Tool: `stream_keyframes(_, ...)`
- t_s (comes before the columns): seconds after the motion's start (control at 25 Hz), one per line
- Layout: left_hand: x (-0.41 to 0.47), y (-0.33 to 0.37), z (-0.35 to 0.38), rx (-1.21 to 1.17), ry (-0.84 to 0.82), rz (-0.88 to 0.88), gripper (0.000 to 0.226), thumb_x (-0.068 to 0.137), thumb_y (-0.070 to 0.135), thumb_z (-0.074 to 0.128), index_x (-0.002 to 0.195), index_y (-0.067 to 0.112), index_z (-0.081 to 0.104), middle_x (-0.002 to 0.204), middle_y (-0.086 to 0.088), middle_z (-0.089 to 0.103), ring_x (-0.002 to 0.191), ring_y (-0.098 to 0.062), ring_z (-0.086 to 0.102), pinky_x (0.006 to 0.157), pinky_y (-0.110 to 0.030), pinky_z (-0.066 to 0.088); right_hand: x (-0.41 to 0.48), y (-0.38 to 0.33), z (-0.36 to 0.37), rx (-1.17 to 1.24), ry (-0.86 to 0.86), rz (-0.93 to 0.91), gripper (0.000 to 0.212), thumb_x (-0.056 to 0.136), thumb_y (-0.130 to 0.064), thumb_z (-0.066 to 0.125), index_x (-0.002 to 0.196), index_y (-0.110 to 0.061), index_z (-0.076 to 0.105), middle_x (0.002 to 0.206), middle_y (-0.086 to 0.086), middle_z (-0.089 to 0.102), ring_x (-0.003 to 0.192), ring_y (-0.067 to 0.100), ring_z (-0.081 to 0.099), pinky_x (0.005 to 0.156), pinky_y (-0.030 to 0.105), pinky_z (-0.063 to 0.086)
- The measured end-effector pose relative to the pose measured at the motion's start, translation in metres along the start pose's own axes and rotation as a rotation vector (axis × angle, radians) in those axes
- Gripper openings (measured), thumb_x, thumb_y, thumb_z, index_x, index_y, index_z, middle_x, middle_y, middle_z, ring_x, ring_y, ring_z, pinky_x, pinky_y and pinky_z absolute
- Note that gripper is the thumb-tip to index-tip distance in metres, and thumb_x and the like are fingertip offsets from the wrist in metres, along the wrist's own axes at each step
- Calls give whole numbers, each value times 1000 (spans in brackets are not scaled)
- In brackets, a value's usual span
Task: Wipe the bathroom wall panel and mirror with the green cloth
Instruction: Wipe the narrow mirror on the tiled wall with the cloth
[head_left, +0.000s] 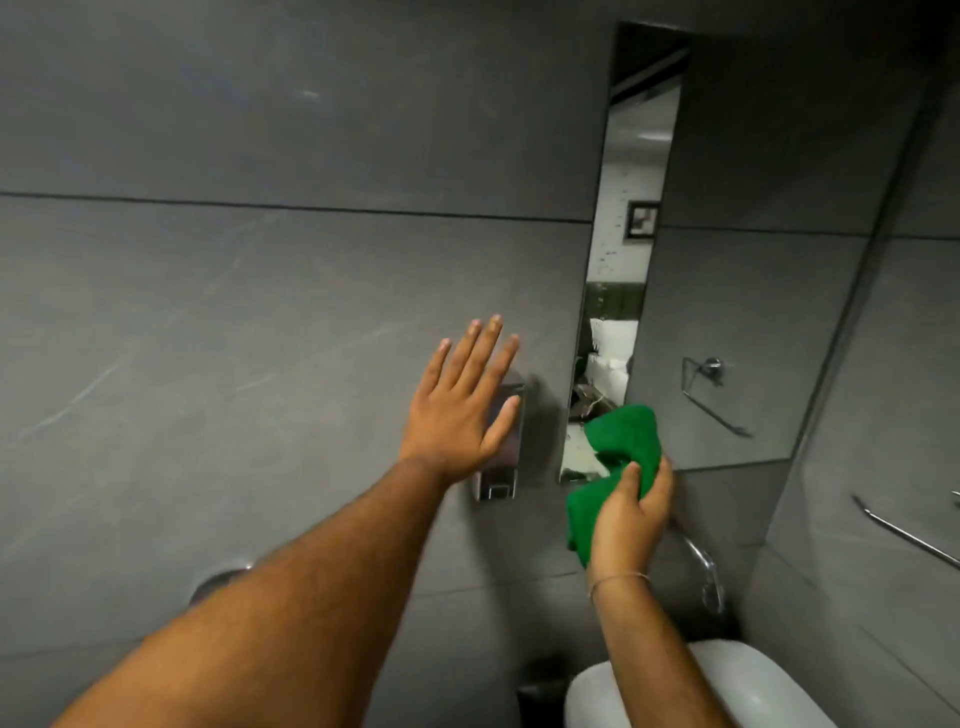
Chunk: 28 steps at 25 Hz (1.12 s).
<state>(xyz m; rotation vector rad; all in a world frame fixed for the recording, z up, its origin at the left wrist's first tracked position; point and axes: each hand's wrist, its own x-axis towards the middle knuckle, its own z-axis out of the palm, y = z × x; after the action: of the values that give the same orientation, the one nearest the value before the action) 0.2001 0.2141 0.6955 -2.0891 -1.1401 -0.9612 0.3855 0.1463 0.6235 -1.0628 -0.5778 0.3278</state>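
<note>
The grey wall panel (260, 312) fills the left and middle of the head view. A mirror (753, 312) covers the wall to its right, its left strip showing a bright room with spots on the glass. My right hand (631, 512) is closed around the bunched green cloth (621, 447), which lies over the mirror's lower left corner. My left hand (460, 405) is open, fingers spread, flat in front of a metal soap dispenser (501, 447) fixed to the panel.
A chrome tap (704, 564) juts out under the mirror above a white basin (727, 686). A towel ring (711, 387) shows in the mirror. A grab rail (904, 535) runs along the right wall. A round metal fitting (221, 579) sits low on the panel.
</note>
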Motion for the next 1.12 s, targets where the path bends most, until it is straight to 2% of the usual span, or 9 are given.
stream_keyframes(0.08, 46, 5, 5, 23, 10, 15, 74, 112, 54, 31, 175, 23, 8, 185, -6, 3, 170, -23, -1, 138, -45, -3, 24, -6, 3, 60, 57, -62, 48, 109, -8, 45, 156, -16, 41, 145, 1, 54, 127, 11, 55, 107, 24, 42)
stream_keyframes(0.24, 135, 11, 18, 43, 34, -1, 76, 114, 53, 32, 178, 22, 5, 187, -8, 0, 172, -25, -6, 138, -47, -7, 46, 31, 25, 37, 33, -143, 56, 109, -11, 45, 162, -15, 29, 148, -9, 41, 117, -36, 43, 94, -11, 32)
stream_keyframes(0.32, 174, 16, 24, 116, 90, 16, 76, 113, 52, 30, 179, 22, 6, 188, -9, 2, 173, -30, 0, 138, -54, -1, 50, 61, 38, -3, -41, -137, 60, 106, -22, 44, 163, -15, 25, 160, -4, 33, 138, -20, 38, 109, -3, 31)
stream_keyframes(0.4, 197, 23, 37, 172, 182, 28, 76, 112, 51, 29, 178, 20, 11, 187, -11, 10, 173, -34, 9, 138, -59, 7, 58, 95, 48, -89, -178, -185, 65, 105, -33, 38, 165, -21, 17, 174, -4, 14, 159, 6, 19, 128, 20, 19)
stream_keyframes(0.52, 206, 27, 52, 211, 308, 6, 76, 112, 49, 35, 177, 14, 17, 185, -15, 18, 171, -39, 18, 137, -61, 15, 70, 145, 56, -501, -241, -437, 69, 107, -43, 32, 165, -18, 4, 175, -7, -11, 163, 15, -6, 133, 28, -6)
stream_keyframes(0.68, 203, 29, 53, 205, 340, -12, 76, 112, 47, 36, 178, 14, 17, 186, -14, 17, 171, -38, 16, 137, -61, 14, 100, 183, 30, -780, -276, -672, 71, 107, -58, 19, 166, -24, 0, 176, -2, -7, 163, 20, -4, 133, 36, -9)
stream_keyframes(0.8, 204, 29, 53, 201, 351, -14, 71, 114, 48, 28, 178, 17, 18, 186, -11, 16, 171, -39, 15, 137, -62, 12, 123, 191, 23, -856, -257, -809, 67, 108, -54, 15, 163, -16, 14, 176, -2, -8, 163, 20, -5, 132, 40, -5)
stream_keyframes(1.0, 204, 30, 55, 251, 361, -5, 72, 114, 51, 6, 178, 19, 17, 186, -10, 16, 171, -41, 15, 136, -62, 10, 114, 183, 52, -775, -73, -772, 66, 108, -48, 20, 166, -18, 10, 176, 0, 5, 163, 24, 8, 133, 44, 6)
stream_keyframes(1.12, 204, 32, 55, 251, 375, -2, 70, 116, 48, 13, 178, 17, 17, 186, -11, 15, 171, -41, 13, 136, -62, 6, 111, 167, 62, -776, -66, -750, 66, 108, -47, 18, 166, -18, 8, 176, 2, 3, 163, 24, 7, 133, 42, 5)
